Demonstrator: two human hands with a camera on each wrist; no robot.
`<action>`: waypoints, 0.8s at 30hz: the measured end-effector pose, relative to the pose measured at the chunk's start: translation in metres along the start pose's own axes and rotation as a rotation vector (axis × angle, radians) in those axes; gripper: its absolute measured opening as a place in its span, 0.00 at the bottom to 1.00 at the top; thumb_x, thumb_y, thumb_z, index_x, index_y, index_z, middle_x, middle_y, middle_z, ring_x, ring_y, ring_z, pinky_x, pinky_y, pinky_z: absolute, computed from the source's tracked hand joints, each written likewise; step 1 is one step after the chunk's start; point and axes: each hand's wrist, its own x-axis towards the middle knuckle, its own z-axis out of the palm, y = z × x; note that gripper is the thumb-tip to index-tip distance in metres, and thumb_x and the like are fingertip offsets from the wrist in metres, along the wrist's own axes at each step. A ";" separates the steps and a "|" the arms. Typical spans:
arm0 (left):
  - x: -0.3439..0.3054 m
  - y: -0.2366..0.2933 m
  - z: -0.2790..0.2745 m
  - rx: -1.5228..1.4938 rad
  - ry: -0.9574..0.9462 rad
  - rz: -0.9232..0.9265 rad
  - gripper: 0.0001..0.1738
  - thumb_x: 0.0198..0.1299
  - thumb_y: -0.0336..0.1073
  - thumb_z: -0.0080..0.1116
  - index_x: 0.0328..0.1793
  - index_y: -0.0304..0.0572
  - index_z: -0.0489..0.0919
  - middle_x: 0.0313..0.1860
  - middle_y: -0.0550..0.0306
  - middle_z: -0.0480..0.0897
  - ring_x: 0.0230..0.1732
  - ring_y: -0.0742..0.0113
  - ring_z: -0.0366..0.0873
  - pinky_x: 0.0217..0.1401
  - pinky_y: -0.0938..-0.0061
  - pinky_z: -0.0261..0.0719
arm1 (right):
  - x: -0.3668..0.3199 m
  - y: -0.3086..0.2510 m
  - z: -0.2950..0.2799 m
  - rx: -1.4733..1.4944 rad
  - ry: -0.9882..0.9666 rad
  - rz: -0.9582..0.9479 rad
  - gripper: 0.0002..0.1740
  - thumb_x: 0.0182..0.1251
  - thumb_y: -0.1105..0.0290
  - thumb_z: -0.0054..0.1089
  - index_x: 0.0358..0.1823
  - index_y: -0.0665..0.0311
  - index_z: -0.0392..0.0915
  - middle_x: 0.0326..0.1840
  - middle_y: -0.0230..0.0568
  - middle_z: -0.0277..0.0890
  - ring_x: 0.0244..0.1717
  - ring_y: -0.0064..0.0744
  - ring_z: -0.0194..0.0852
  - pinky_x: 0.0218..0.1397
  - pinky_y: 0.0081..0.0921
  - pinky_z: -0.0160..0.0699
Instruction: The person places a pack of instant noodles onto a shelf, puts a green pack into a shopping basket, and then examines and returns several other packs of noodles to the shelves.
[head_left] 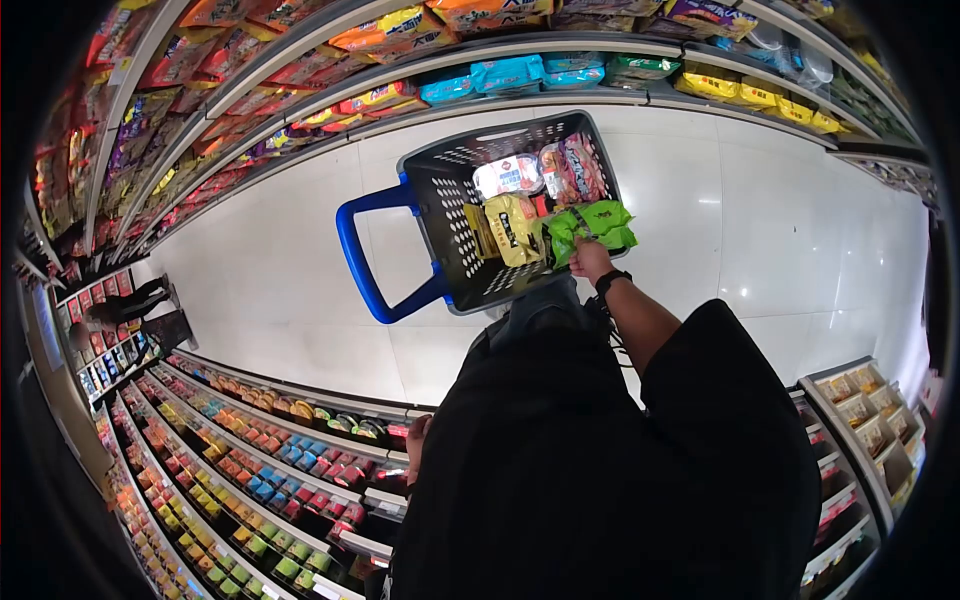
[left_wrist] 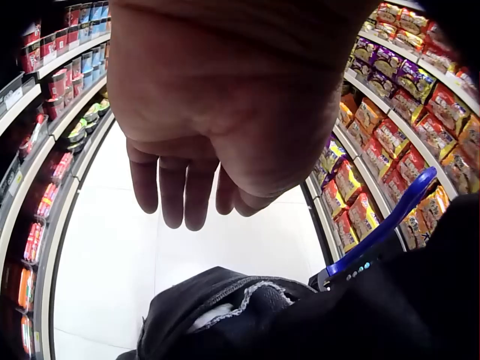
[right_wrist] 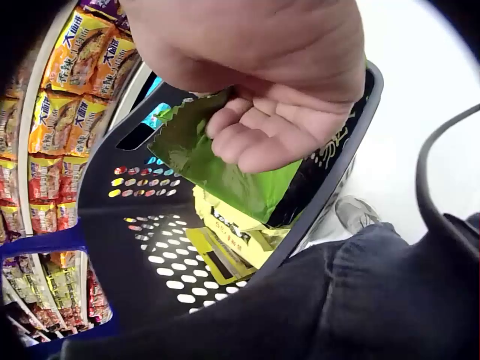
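Note:
A dark basket [head_left: 440,230] with a blue handle [head_left: 362,262] holds several packages. The right hand [head_left: 592,262] is at its near right side, fingers curled on a green bag [head_left: 605,222]; in the right wrist view the hand [right_wrist: 262,120] grips the top of that green bag [right_wrist: 232,180]. Beside it lies a pale yellow packet [head_left: 514,228], with a white package [head_left: 508,175] and a pink-red packet [head_left: 583,168] behind. The left hand [head_left: 416,440] hangs by the lower shelves, holding nothing; the left wrist view shows this hand [left_wrist: 202,157] with its fingers loosely extended.
Shelves of bagged noodles [head_left: 400,35] run along the far side. Shelves of cups [head_left: 270,480] stand on the near left, and a rack [head_left: 860,410] at the lower right. Another person [head_left: 130,305] is at the far left of the pale floor [head_left: 690,215].

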 end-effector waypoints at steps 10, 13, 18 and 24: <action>0.056 0.131 0.017 0.035 -0.049 0.376 0.15 0.65 0.31 0.62 0.56 0.35 0.77 0.45 0.55 0.84 0.46 0.68 0.80 0.52 0.73 0.78 | -0.111 -0.053 0.015 0.025 -0.272 -0.321 0.24 0.78 0.53 0.48 0.27 0.65 0.74 0.20 0.36 0.73 0.13 0.25 0.67 0.18 0.24 0.68; 0.051 0.210 0.030 0.161 -0.144 0.509 0.19 0.61 0.34 0.67 0.58 0.40 0.78 0.46 0.55 0.84 0.48 0.67 0.81 0.52 0.72 0.78 | -0.157 -0.068 0.026 -0.156 -0.348 -0.454 0.25 0.76 0.52 0.52 0.30 0.69 0.75 0.19 0.37 0.74 0.15 0.26 0.72 0.19 0.23 0.71; 0.002 0.311 0.045 0.300 -0.241 1.086 0.45 0.46 0.39 0.79 0.69 0.35 0.68 0.62 0.45 0.75 0.63 0.52 0.74 0.64 0.62 0.72 | -0.268 -0.105 0.074 -0.209 -0.404 -0.531 0.23 0.75 0.53 0.52 0.41 0.69 0.81 0.23 0.36 0.78 0.21 0.23 0.77 0.23 0.18 0.76; -0.039 0.342 0.030 0.351 -0.062 1.434 0.59 0.38 0.44 0.81 0.75 0.35 0.57 0.70 0.35 0.66 0.71 0.39 0.64 0.73 0.55 0.63 | -0.379 -0.096 0.129 -0.319 -0.454 -0.712 0.27 0.75 0.52 0.51 0.32 0.73 0.79 0.21 0.39 0.77 0.20 0.29 0.78 0.24 0.23 0.78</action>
